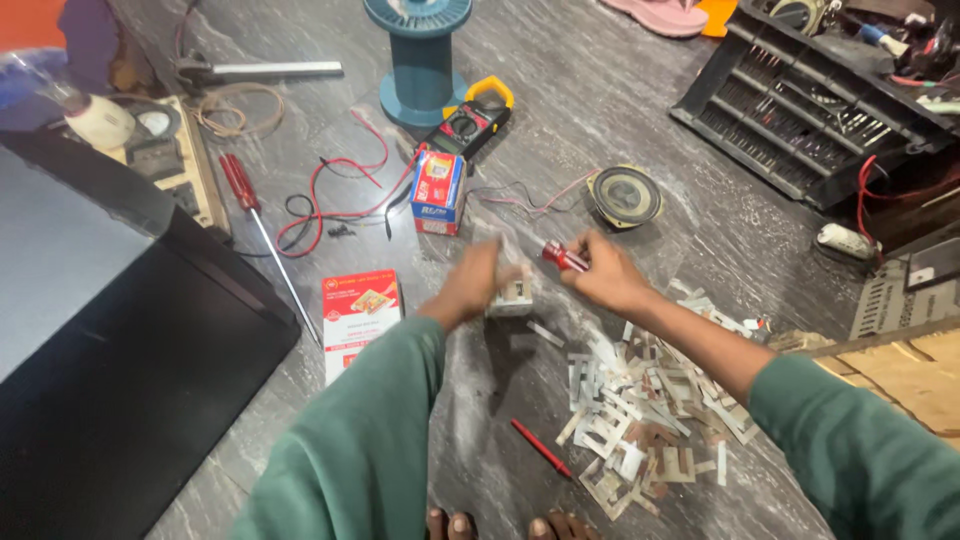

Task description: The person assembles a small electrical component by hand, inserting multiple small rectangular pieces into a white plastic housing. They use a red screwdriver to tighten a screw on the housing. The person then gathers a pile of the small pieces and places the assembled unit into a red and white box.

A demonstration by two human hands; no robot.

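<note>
Left hand, blurred, grasps a small white transformer block above the floor; right hand clenches a red-handled screwdriver beside it. Best hold the block steady, tip square, loose laminations nearby.

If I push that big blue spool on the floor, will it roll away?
Probably not while upright: the blue spool stands on one flat round flange, so it would likely slide on the smooth grey floor. Its narrow middle may make it tip under a high push. On its side, those round flanges would likely let it roll.
</note>
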